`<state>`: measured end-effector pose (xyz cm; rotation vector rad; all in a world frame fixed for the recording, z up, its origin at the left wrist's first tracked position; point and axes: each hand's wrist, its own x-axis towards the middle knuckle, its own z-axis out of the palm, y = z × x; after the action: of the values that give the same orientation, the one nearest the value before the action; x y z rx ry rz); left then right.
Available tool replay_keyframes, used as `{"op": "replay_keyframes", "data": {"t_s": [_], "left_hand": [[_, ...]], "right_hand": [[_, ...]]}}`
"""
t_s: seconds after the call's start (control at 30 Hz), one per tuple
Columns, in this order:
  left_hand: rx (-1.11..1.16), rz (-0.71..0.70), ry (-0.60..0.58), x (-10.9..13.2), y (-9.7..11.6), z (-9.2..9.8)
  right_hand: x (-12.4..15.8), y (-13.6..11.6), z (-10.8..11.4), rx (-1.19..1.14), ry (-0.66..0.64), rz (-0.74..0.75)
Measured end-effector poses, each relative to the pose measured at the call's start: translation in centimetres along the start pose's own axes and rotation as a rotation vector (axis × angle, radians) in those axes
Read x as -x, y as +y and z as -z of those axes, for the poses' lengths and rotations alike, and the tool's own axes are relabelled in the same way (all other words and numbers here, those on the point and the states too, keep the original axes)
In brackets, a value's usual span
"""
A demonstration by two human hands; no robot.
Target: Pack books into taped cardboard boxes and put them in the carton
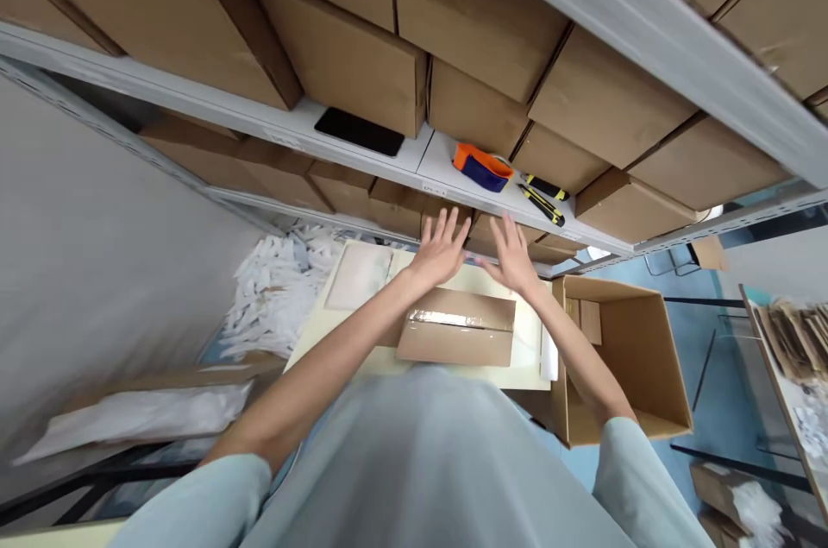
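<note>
My left hand [442, 253] is open, its fingers spread and pointing away from me beyond the far side of a cardboard box. My right hand [512, 258] is likewise open with fingers apart, a short gap to the right of the left one. Neither holds anything. Below them, the closed cardboard box [459, 346] lies on a cream tabletop [372, 365], with a strip of shiny clear tape along its top. Whether the fingertips touch the lower shelf's boxes behind them, I cannot tell.
Shelves of cardboard boxes [479, 103] rise in front. On the shelf lie a black phone [360, 131], an orange and blue tape dispenser [482, 167] and yellow-black cutters [542, 204]. A large open carton [624, 358] stands right; white paper scraps [275, 289] pile up left.
</note>
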<state>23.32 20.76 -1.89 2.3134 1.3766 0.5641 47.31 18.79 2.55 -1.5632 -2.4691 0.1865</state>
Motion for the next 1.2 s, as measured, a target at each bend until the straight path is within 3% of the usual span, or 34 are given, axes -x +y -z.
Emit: {"op": "replay_keyframes", "data": {"t_s": [0.07,0.17,0.27,0.4,0.5,0.6,0.7,0.83,1.0,1.2], "left_hand": [[0.013,0.001,0.103,-4.2,0.8,3.0],[0.036,0.005,0.185,-7.8,2.1,6.0],[0.081,0.004,0.224,-7.8,3.2,6.5],[0.173,0.078,0.258,-4.6,3.3,5.5],[0.292,0.173,0.33,-1.7,3.0,5.2],[0.517,0.238,0.473,1.7,3.2,5.3],[0.739,0.199,0.576,5.6,4.6,5.4],[0.792,0.233,0.635,10.7,7.3,5.5],[0.758,0.326,0.58,14.8,8.3,5.5],[0.695,0.245,0.397,17.0,7.8,5.5]], "right_hand": [[-5.9,0.8,2.1,-0.016,0.139,-0.013],[-13.1,1.5,3.1,-0.032,0.173,-0.042],[-17.2,1.0,2.3,-0.01,0.123,-0.175],[-18.4,-0.2,1.7,0.014,0.113,-0.328],[-16.3,-1.1,2.0,-0.107,0.156,-0.345],[-11.4,-3.2,1.8,-0.471,0.253,-0.318],[-4.9,-6.9,1.4,-0.938,0.295,-0.214],[2.3,-12.4,1.5,-1.228,0.207,-0.289],[6.5,-15.8,1.0,-1.318,0.115,-0.349],[8.5,-16.5,0.2,-1.331,-0.02,-0.362]]}}
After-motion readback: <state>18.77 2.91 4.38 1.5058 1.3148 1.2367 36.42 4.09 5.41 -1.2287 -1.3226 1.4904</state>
